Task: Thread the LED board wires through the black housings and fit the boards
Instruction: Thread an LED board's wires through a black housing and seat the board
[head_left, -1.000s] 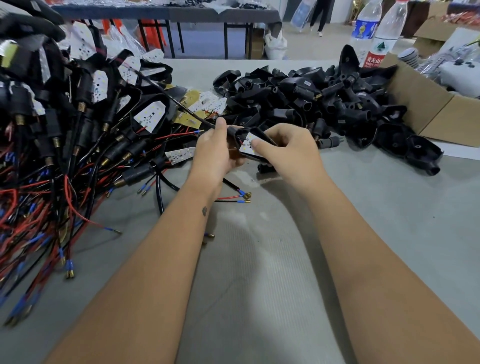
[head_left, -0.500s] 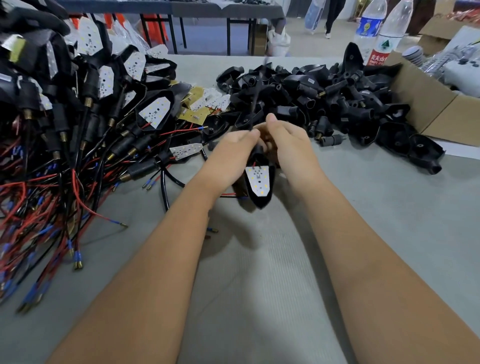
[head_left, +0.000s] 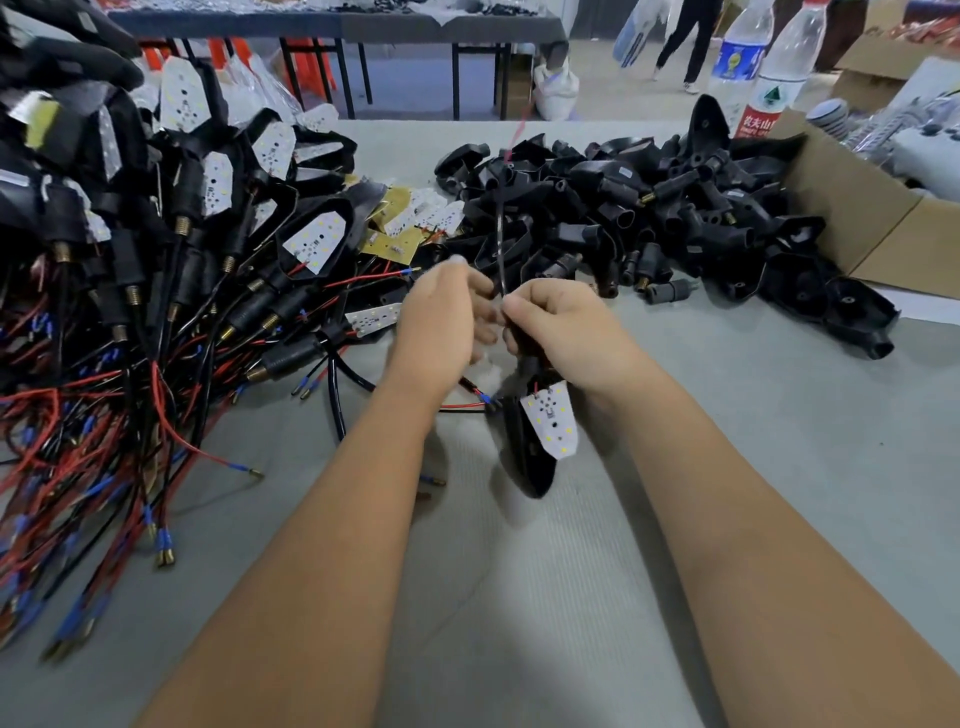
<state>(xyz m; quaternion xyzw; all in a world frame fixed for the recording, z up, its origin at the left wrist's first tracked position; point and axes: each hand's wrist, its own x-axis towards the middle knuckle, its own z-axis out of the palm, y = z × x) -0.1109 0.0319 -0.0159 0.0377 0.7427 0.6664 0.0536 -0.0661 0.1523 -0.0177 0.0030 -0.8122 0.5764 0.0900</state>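
You are pinching the wire (head_left: 500, 244) in your left hand (head_left: 441, 317) and drawing it up, while your right hand (head_left: 563, 332) is gripping the black housing (head_left: 527, 457) above the bench (head_left: 727, 415), so the LED board (head_left: 551, 423) is sliding toward its seat.

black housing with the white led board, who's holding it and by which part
The right hand grips the black plastic housing by its narrow stem end, the white LED board hanging below. The left hand pinches the black wire rising from the stem.
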